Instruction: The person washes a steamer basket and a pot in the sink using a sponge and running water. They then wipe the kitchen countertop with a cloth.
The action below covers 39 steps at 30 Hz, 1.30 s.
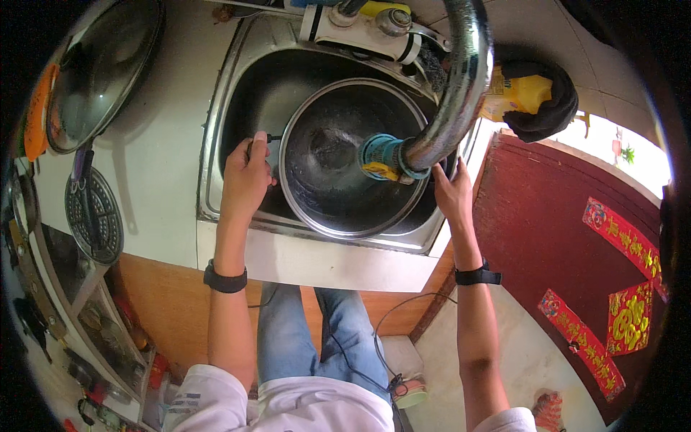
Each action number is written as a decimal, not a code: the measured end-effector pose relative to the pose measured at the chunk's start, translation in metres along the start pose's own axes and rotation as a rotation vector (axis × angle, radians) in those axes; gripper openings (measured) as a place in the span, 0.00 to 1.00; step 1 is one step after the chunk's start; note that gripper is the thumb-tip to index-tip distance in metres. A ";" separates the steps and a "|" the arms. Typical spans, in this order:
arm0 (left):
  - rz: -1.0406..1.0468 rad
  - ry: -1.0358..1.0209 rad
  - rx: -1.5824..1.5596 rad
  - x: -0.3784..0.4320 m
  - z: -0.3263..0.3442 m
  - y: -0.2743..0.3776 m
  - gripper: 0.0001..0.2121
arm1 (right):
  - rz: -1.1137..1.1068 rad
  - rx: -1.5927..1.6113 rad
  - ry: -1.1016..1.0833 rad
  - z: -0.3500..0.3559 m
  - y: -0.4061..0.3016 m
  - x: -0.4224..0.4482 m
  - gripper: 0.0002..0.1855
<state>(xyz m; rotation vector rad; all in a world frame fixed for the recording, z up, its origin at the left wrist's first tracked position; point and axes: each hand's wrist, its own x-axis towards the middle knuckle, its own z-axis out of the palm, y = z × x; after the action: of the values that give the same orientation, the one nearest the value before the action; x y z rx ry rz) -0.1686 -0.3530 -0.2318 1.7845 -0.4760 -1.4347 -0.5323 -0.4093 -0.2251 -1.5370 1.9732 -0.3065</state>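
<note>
A round dark metal pan with a pale rim [329, 200] is held over the basin of a stainless steel sink [259, 81]. On its left side, my left hand [248, 170] grips a small black handle. At the right side, my right hand [452, 186] has thumb and fingers at the pan's edge; its grip there is partly hidden behind the faucet. A thick metal faucet spout [464, 81] with a blue and yellow nozzle [386, 156] reaches over the pan and hides part of its inside.
A glass lid [102, 81] and a perforated ladle [94, 216] hang at the left. Behind the sink stands a white faucet body [361, 32]. A yellow packet [518, 92] with black cloth [545, 119] lies at the back right. A dark red door [540, 216] is at the right.
</note>
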 end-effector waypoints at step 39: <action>0.068 0.004 0.506 -0.019 -0.006 -0.022 0.32 | -0.342 -0.757 -1.221 0.138 -0.060 -0.040 0.28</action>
<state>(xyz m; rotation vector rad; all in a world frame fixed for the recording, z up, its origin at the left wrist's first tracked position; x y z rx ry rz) -0.1729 -0.3240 -0.2353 2.1341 -0.9547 -1.3404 -0.3974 -0.3646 -0.2892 -1.7913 0.8278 1.1193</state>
